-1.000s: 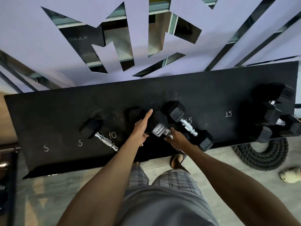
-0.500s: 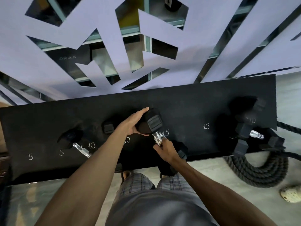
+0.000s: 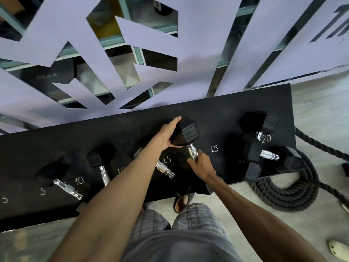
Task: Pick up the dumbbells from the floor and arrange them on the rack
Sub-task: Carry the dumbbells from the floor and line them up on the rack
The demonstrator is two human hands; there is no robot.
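A black hex dumbbell (image 3: 187, 134) with a chrome handle lies on the black rack (image 3: 217, 114), between two chalked "15" marks. My left hand (image 3: 166, 136) cups the left side of its far head. My right hand (image 3: 201, 165) is closed around the chrome handle; the near head is mostly hidden below my wrist. Another dumbbell (image 3: 164, 169) lies just left, partly under my left forearm. Two more dumbbells (image 3: 103, 171) (image 3: 66, 188) sit further left by the "10" and "5" marks. A cluster of larger dumbbells (image 3: 264, 154) lies at the "20" mark on the right.
A coiled black battle rope (image 3: 294, 191) lies on the floor under the rack's right end. A purple cut-out wall panel (image 3: 188, 44) stands right behind the rack. A sandalled foot (image 3: 182, 202) shows below the rack edge. A pale shoe (image 3: 338, 248) is at bottom right.
Both hands have shifted the dumbbell rightward and further back on the rack, away from the left "15" mark. The neighbouring dumbbell's handle now shows beside my left forearm.
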